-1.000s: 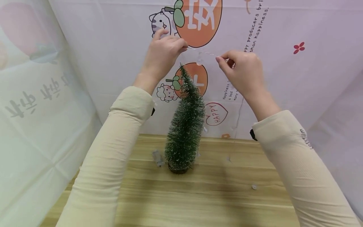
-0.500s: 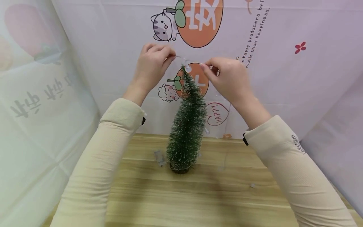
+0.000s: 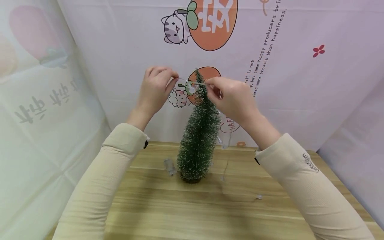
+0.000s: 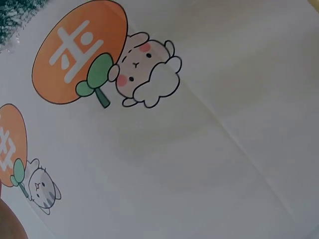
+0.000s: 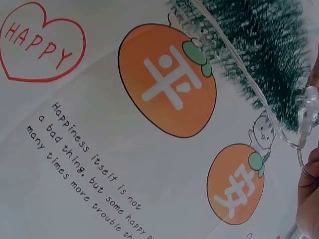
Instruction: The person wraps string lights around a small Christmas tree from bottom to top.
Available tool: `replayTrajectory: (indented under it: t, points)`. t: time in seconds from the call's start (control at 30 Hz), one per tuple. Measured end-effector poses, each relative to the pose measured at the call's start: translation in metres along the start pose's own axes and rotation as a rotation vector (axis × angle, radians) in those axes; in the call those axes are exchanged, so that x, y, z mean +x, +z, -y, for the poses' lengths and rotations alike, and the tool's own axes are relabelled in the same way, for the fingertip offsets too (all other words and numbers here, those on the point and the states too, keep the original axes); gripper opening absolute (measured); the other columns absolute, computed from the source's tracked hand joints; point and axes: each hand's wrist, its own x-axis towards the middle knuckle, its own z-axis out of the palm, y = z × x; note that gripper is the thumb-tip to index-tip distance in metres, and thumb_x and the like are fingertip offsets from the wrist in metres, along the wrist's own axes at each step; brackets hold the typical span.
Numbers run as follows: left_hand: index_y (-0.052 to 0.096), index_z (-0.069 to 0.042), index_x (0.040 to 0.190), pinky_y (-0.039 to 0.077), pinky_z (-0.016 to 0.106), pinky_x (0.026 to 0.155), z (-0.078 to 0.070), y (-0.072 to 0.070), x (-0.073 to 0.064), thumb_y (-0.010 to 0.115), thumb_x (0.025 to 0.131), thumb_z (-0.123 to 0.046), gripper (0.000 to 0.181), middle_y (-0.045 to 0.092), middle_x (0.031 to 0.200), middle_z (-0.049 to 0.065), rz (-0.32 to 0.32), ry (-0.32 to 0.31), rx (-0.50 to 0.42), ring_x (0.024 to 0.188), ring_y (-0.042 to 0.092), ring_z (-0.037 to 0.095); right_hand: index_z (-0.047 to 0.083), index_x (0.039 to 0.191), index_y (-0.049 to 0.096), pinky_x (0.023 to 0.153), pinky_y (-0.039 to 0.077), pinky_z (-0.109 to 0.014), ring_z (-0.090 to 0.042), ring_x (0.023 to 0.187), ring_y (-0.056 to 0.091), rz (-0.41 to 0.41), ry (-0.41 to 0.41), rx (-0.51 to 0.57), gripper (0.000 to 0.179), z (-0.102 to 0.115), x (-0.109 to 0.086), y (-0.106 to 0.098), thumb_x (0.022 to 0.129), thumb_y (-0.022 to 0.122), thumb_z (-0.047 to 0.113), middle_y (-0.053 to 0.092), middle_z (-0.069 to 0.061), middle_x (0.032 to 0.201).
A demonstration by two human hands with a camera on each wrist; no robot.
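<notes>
A: What was the state of the fingers?

B: The left hand (image 3: pixel 156 90) had its fingers closed in a pinch on the wire of the light string (image 3: pixel 196 83). The right hand (image 3: pixel 232 96) had its fingers pinched on the same wire, farther right. A clear bulb (image 3: pixel 191 89) hung between the two grips.

A: State the position of the string.

B: The held span crossed just below the tip of the green tree (image 3: pixel 198 143), on its near side. Contact with the bristles could not be confirmed. The tree stood on the worktop (image 3: pixel 186 216). More wire ran down to its right, with a loose bulb (image 3: pixel 259 197) on the worktop. A clear case (image 3: pixel 170 166) lay just left of the base.

A: What had changed?

B: Both hands had descended from above the tip, and the hanging bulb had shifted from its right to its left. In our judgement, the span was correctly placed at the upper tree but unsecured; both grips carried it.
</notes>
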Motion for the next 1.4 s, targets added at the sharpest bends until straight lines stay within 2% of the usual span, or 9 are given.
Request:
replayTrajectory:
  t: [0.27,0.37,0.43,0.53,0.77,0.93,1.13,1.27,1.4]
  points:
    - [0.067,-0.006,0.09,0.046,0.04,0.083,-0.001,0.004,-0.026,0.065,0.089,-0.009,0.004,0.073,0.086,0.007,-0.059,0.137,0.061,0.089,0.063,0.026,0.002,0.094,0.07,0.05,0.051,-0.024,-0.015,0.059,0.063,0.004,-0.051,0.029,0.01,0.011,-0.031,0.012,0.086,0.064,0.003,0.073,-0.01,0.083]
    - [0.068,-0.007,0.092,0.047,0.04,0.083,-0.001,0.007,-0.035,0.066,0.089,-0.01,0.005,0.072,0.088,0.008,-0.047,0.162,0.073,0.089,0.063,0.025,0.003,0.093,0.071,0.049,0.051,-0.023,-0.013,0.057,0.063,0.002,-0.055,0.029,0.009,0.013,-0.042,0.016,0.085,0.066,0.004,0.073,-0.008,0.081]
    - [0.07,-0.007,0.093,0.047,0.04,0.085,-0.001,0.008,-0.041,0.066,0.088,-0.009,0.007,0.072,0.089,0.008,-0.022,0.176,0.072,0.091,0.063,0.025,0.003,0.093,0.071,0.054,0.053,-0.024,-0.013,0.059,0.064,0.001,-0.051,0.023,0.009,0.014,-0.049,0.02,0.085,0.066,0.004,0.074,-0.007,0.08]
    - [0.071,-0.007,0.093,0.047,0.042,0.089,0.0,0.011,-0.048,0.065,0.088,-0.007,0.008,0.071,0.092,0.008,0.012,0.19,0.062,0.093,0.063,0.026,0.005,0.092,0.071,0.054,0.054,-0.024,-0.011,0.059,0.063,0.0,-0.039,0.021,0.009,0.016,-0.058,0.025,0.084,0.067,0.005,0.074,-0.006,0.08]
    - [0.071,-0.009,0.094,0.048,0.041,0.091,0.0,0.018,-0.059,0.066,0.087,-0.006,0.01,0.074,0.096,0.003,0.02,0.261,0.073,0.098,0.064,0.022,0.004,0.092,0.071,0.044,0.041,-0.019,-0.007,0.05,0.05,-0.015,0.01,0.048,0.01,0.015,-0.079,0.034,0.082,0.069,0.003,0.066,-0.003,0.067]
    - [0.071,-0.01,0.096,0.05,0.039,0.092,-0.001,0.023,-0.07,0.07,0.083,-0.004,0.014,0.074,0.097,0.002,0.016,0.329,0.085,0.097,0.066,0.021,0.003,0.091,0.071,0.041,0.036,-0.016,-0.006,0.047,0.048,-0.041,-0.001,0.069,0.012,0.015,-0.095,0.043,0.079,0.07,0.002,0.064,-0.002,0.063]
    - [0.071,-0.01,0.097,0.051,0.036,0.092,0.001,0.026,-0.087,0.068,0.08,-0.004,0.018,0.074,0.097,0.001,0.06,0.363,0.086,0.095,0.066,0.019,0.004,0.09,0.069,0.04,0.029,-0.013,-0.002,0.045,0.039,-0.034,0.007,0.145,0.006,0.019,-0.114,0.053,0.086,0.064,0.006,0.056,0.001,0.058]
    - [0.071,-0.01,0.098,0.051,0.035,0.092,0.0,0.028,-0.099,0.069,0.08,-0.005,0.019,0.074,0.097,0.001,0.094,0.364,0.086,0.095,0.066,0.019,0.004,0.089,0.067,0.041,0.026,-0.012,0.0,0.046,0.035,-0.017,0.034,0.196,0.015,0.02,-0.127,0.059,0.094,0.057,0.014,0.053,0.002,0.057]
    - [0.071,-0.01,0.099,0.052,0.034,0.09,0.002,0.029,-0.111,0.07,0.078,-0.005,0.022,0.074,0.098,0.001,0.111,0.372,0.095,0.095,0.066,0.018,0.005,0.087,0.066,0.042,0.024,-0.011,0.001,0.046,0.033,-0.006,0.041,0.201,0.023,0.018,-0.137,0.064,0.098,0.053,0.02,0.051,0.004,0.057]
